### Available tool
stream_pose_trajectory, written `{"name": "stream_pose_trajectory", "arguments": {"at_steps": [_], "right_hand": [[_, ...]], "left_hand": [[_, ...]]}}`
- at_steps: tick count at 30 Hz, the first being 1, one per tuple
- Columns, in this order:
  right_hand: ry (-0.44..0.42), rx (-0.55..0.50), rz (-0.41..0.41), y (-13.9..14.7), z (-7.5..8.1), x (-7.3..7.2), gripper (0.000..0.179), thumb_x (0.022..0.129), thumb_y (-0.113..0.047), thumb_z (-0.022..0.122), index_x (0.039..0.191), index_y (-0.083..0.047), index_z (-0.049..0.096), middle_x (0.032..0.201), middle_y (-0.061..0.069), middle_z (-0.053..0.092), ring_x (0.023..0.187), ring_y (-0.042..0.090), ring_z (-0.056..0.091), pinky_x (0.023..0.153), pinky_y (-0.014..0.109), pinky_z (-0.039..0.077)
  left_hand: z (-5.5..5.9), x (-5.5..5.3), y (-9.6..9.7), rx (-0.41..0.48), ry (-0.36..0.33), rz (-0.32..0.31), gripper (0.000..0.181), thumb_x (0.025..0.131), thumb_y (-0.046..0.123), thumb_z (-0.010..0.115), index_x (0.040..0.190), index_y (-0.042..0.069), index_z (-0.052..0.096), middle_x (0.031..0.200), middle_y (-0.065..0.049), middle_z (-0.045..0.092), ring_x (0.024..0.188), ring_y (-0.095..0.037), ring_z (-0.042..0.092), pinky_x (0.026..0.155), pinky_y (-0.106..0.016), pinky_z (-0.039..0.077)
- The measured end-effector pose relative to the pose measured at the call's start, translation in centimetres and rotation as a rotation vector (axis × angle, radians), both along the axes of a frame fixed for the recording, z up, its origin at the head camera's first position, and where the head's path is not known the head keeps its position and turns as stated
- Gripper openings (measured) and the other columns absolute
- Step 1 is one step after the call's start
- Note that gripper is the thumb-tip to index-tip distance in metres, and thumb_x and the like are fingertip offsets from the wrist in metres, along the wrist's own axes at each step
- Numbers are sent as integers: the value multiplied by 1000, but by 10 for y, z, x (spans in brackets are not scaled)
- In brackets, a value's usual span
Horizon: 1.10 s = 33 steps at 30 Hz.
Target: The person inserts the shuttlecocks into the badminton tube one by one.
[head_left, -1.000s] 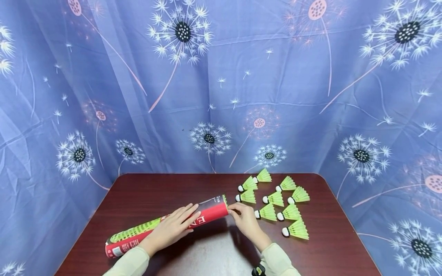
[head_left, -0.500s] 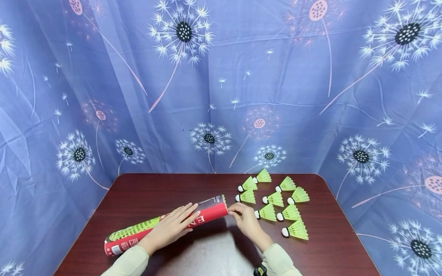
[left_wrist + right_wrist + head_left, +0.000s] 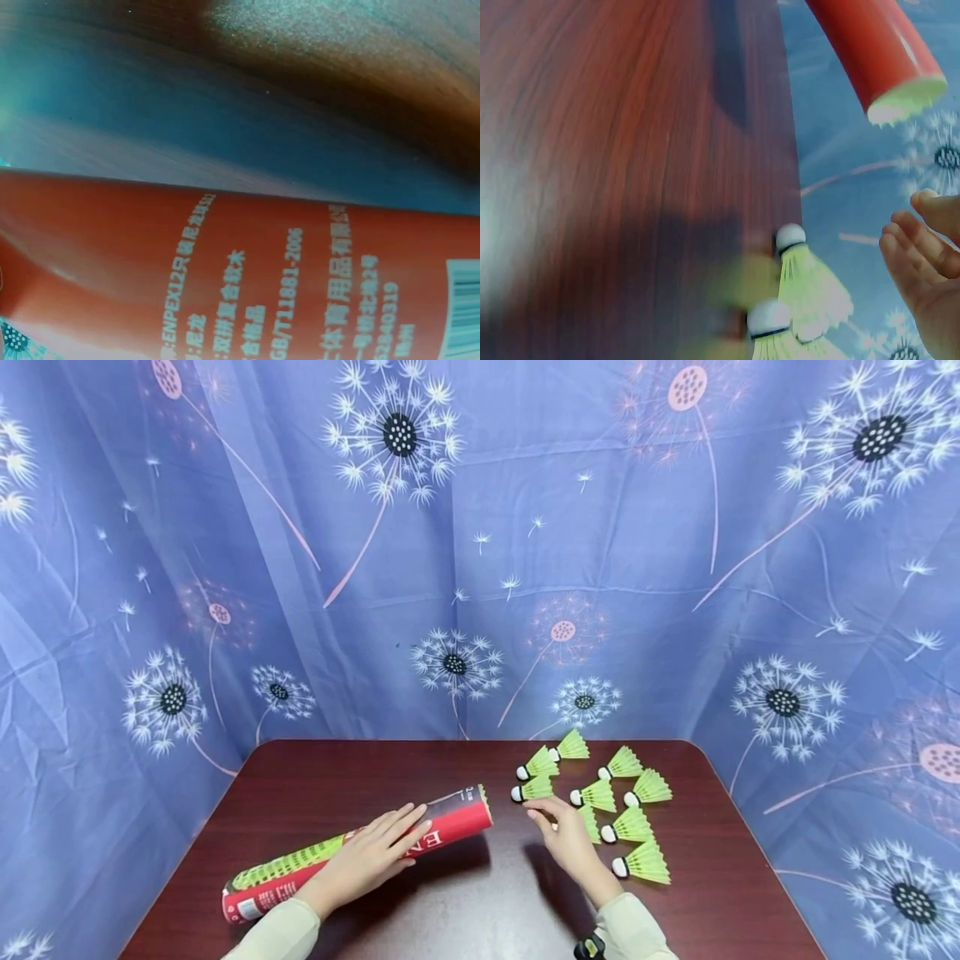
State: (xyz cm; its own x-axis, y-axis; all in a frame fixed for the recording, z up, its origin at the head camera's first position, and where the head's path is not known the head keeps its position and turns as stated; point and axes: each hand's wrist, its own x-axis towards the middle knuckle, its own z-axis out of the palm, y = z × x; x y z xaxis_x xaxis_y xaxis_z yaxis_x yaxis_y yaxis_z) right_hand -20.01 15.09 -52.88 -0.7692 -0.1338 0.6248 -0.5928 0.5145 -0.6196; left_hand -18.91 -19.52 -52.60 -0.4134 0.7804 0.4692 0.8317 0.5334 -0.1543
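Note:
A red, black and green shuttlecock tube [image 3: 457,814] lies slantwise over the table, its right end raised with a shadow below. My left hand [image 3: 367,860] holds it around the middle, fingers across its top; the thumb is hidden. Printed red tube wall [image 3: 247,270] fills the lower left wrist view. Yellow-green skirt edges show in the tube's mouth [image 3: 907,101]. My right hand [image 3: 566,839] hovers above a partly covered shuttlecock [image 3: 588,822], fingers loosely bent with nothing between them. Just beyond its fingertips lies another shuttlecock [image 3: 536,787] with a white cork.
Several more yellow-green shuttlecocks [image 3: 630,825] lie scattered on the right half of the dark red-brown table [image 3: 300,785], corks mostly to the left. A blue dandelion-print curtain [image 3: 480,568] hangs right behind the table and along its sides.
My right hand has left the tube's mouth and moved right, over the nearest shuttlecocks. The left hand and tube have shifted only slightly left.

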Motion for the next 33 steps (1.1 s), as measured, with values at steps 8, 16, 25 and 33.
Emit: {"name": "stream_pose_trajectory", "arguments": {"at_steps": [8,16,25,33], "right_hand": [[6,68,-166,40,-3,4,20,79,8,71,98,2,71,93,13,71,84,28,68,74,41,55],[-49,96,-256,67,-5,9,24,77,12,70,100,9,68,93,19,68,84,34,65,72,45,52],[-192,105,-305,74,-10,13,20,78,9,69,98,12,67,82,18,68,73,31,67,65,39,53],[-304,82,-369,74,-13,12,13,80,8,68,92,12,68,75,16,69,67,27,67,59,32,52]], "left_hand": [[-2,2,-2,2,6,7,56,101,43,40,147,10,41,150,-13,39,130,-33,46,101,-44,43],[-4,2,-4,11,9,7,56,100,42,44,146,10,42,150,-13,39,130,-32,47,101,-43,42],[-5,-1,-2,24,-12,-1,57,99,41,46,147,11,41,151,-12,38,134,-30,42,105,-41,38],[-5,-3,1,24,-13,-15,59,97,40,52,147,10,41,150,-13,38,135,-29,40,102,-43,41]]}}
